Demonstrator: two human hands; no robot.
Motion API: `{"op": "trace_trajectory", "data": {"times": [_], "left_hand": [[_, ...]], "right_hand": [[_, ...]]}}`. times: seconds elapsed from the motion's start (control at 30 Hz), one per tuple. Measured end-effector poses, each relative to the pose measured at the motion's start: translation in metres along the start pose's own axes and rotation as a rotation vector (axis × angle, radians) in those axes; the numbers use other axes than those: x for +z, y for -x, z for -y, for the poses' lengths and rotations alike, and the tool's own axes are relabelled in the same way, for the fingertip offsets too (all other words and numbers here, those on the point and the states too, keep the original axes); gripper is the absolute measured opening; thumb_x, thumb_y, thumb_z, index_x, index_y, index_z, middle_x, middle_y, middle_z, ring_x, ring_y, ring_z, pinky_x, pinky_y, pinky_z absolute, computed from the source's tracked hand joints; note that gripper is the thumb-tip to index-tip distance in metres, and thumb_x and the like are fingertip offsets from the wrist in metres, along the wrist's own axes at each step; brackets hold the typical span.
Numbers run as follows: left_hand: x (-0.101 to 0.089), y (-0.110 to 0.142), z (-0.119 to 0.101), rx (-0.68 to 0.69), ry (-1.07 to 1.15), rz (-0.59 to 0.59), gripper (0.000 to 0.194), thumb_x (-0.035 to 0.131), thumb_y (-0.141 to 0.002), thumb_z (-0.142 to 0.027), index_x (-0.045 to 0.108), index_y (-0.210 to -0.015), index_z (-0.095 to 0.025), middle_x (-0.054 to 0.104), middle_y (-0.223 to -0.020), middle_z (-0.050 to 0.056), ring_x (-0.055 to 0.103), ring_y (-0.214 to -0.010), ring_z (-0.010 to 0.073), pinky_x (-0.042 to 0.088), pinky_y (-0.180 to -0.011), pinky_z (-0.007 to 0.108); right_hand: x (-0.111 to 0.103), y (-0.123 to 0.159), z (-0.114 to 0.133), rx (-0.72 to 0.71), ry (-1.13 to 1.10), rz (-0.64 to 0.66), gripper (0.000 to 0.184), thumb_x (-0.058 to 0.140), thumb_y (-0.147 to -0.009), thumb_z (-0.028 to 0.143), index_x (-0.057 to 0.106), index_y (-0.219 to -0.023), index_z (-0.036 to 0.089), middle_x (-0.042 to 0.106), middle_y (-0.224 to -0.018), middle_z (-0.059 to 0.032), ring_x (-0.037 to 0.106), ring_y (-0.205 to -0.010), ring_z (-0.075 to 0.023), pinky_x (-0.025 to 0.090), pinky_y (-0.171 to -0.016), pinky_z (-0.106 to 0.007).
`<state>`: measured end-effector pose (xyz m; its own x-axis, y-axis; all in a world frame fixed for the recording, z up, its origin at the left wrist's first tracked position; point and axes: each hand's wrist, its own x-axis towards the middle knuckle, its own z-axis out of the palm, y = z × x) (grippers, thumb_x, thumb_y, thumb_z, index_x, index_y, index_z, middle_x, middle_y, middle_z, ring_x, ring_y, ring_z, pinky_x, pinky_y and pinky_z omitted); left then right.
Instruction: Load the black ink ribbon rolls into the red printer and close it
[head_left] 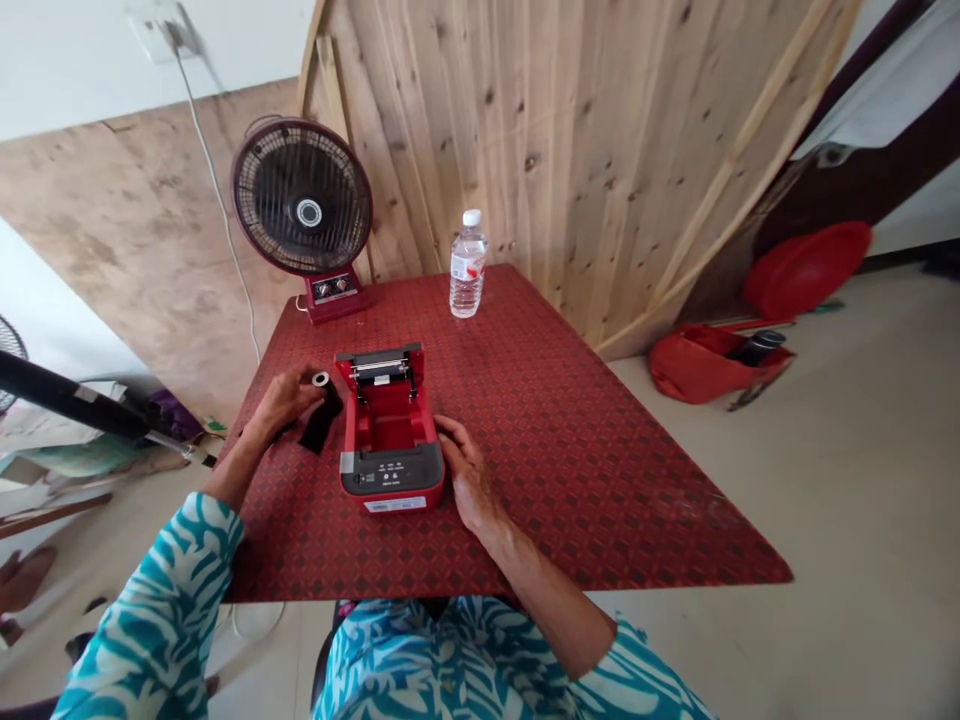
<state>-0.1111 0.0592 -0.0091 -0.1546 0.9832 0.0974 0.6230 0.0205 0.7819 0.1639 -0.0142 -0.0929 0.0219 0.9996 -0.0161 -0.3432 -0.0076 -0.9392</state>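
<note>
A small red receipt printer (390,470) with a grey front panel stands open in the middle of the table, its empty red paper bay facing up. My left hand (283,402) is shut on a black roll with a white core (321,380), just left of the printer. A loose black strip (319,425) of the roll hangs below my fingers. My right hand (465,472) grips the printer's right side near the front, with the fingers over its edge.
The table has a red patterned top (570,510). A red desk fan (301,197) and a plastic water bottle (468,265) stand at its back edge. A black pole (67,392) juts in from the left. A red bag (712,362) and red basin (807,270) lie on the floor at right.
</note>
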Motion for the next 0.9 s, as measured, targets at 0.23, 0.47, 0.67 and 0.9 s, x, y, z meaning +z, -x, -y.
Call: {"op": "trace_trajectory", "data": {"times": [0.23, 0.47, 0.67, 0.9], "left_hand": [[-0.033, -0.001, 0.029, 0.071, 0.080, -0.099, 0.046, 0.074, -0.067, -0.043, 0.067, -0.108, -0.022, 0.070, -0.117, 0.009, 0.062, -0.113, 0.0282, 0.046, -0.100, 0.040], [-0.082, 0.024, 0.068, -0.125, 0.153, -0.085, 0.064, 0.086, -0.048, -0.054, 0.071, -0.098, -0.017, 0.074, -0.105, 0.014, 0.066, -0.105, 0.0321, 0.051, -0.095, 0.043], [-0.055, 0.027, 0.078, -0.157, 0.296, 0.073, 0.075, 0.088, -0.043, -0.057, 0.071, -0.105, -0.017, 0.074, -0.107, 0.011, 0.067, -0.100, 0.0302, 0.055, -0.087, 0.040], [-0.047, 0.054, 0.063, -0.073, 0.664, 0.092, 0.074, 0.081, -0.056, -0.061, 0.065, -0.114, -0.020, 0.072, -0.110, 0.010, 0.068, -0.100, 0.0290, 0.056, -0.083, 0.038]], "right_hand": [[-0.002, 0.001, 0.000, 0.002, 0.036, 0.004, 0.031, 0.062, -0.082, 0.042, 0.068, -0.108, 0.027, 0.070, -0.117, -0.0024, 0.060, -0.113, -0.0254, 0.043, -0.102, -0.043], [-0.002, 0.000, -0.005, 0.026, 0.012, 0.005, 0.032, 0.062, -0.083, 0.041, 0.067, -0.110, 0.026, 0.070, -0.118, -0.0030, 0.060, -0.113, -0.0260, 0.044, -0.100, -0.043], [-0.003, 0.000, -0.008, -0.002, 0.003, 0.018, 0.032, 0.062, -0.083, 0.041, 0.066, -0.112, 0.027, 0.070, -0.118, -0.0025, 0.061, -0.113, -0.0252, 0.045, -0.098, -0.041], [-0.005, -0.001, -0.010, -0.011, 0.050, 0.010, 0.033, 0.062, -0.083, 0.041, 0.067, -0.112, 0.027, 0.071, -0.114, -0.0026, 0.061, -0.110, -0.0256, 0.047, -0.095, -0.041]]}}
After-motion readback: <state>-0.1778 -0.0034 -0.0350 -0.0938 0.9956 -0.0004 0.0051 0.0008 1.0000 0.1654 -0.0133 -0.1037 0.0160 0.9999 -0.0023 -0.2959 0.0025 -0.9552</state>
